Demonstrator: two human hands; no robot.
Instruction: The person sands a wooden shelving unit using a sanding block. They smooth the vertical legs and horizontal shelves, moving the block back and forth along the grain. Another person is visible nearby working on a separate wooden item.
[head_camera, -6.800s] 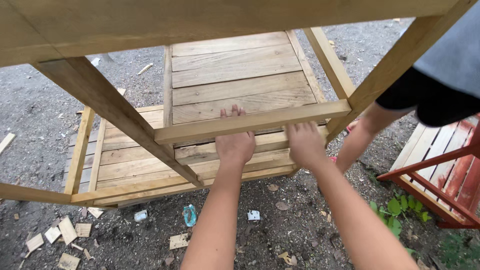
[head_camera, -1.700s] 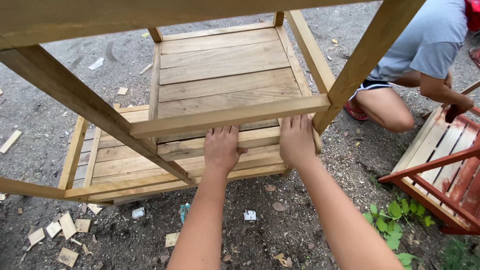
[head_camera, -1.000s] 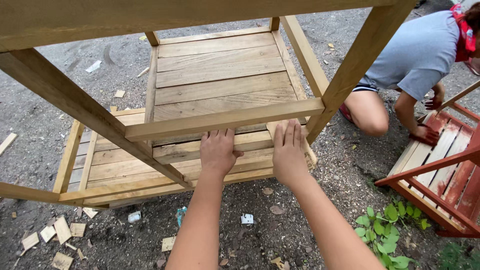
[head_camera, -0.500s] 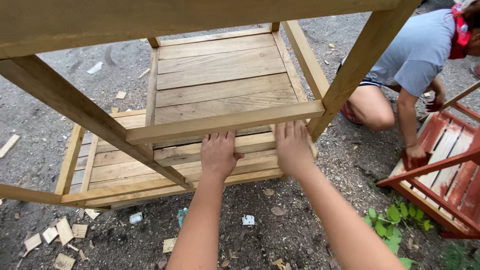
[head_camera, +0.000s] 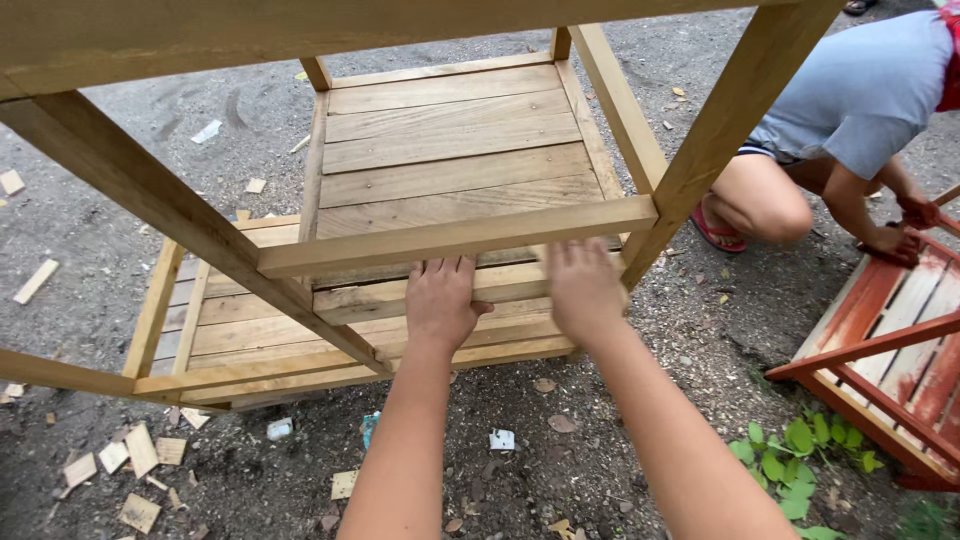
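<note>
A bare wooden frame with slatted shelves (head_camera: 450, 160) lies on its side on gravel in the head view. My left hand (head_camera: 443, 303) rests flat on a loose plank (head_camera: 370, 300) of the lower slatted panel, fingers reaching up under the frame's horizontal rail (head_camera: 455, 238). My right hand (head_camera: 583, 290) lies flat a little to the right, on the same slats, its fingers also under the rail. Neither hand grips anything.
Another person (head_camera: 850, 120) in a grey shirt crouches at the right, one hand on a red-painted slatted piece (head_camera: 890, 340). Wood offcuts (head_camera: 120, 460) lie on the gravel at the lower left. Green weeds (head_camera: 800, 450) grow by the red piece.
My hands have shifted slightly along the slats under the rail. The other person has bent lower over the red piece and moved a hand along it.
</note>
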